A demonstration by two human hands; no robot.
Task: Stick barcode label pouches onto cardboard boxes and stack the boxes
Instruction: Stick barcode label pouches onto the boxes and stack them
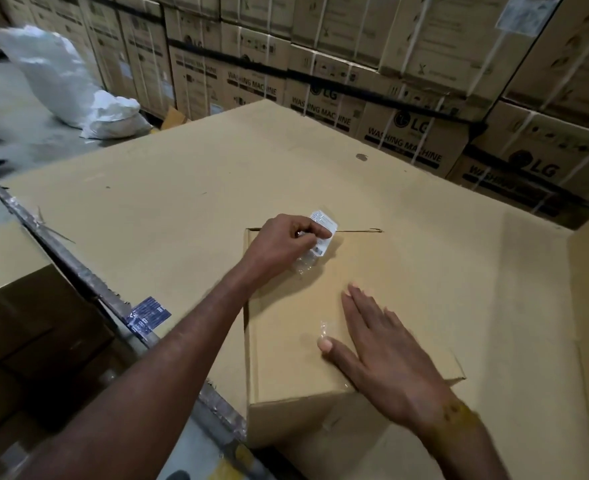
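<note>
Leftmost, a white sack slumps on the floor, and a lower carton sits beside a strip of blue printed tape. Then the left hand, fingers curled, pinches the barcode label pouch by its upper edge, at the far left corner of the small cardboard box. Pouch: clear crinkly plastic, white printed slip inside, lower end hanging loose just over the box top. Judged very light, floppy and a bit slick; best held by an edge or corner, then smoothed flat. Right hand lies flat on the box top, fingers straight, pressing it steady, with a scrap of clear film by the thumb. Box is plain brown, stiff, probably light enough for two hands at opposite sides. It rests on a big flat carton serving as bench. Far right, strapped washing machine cartons wall the back.
</note>
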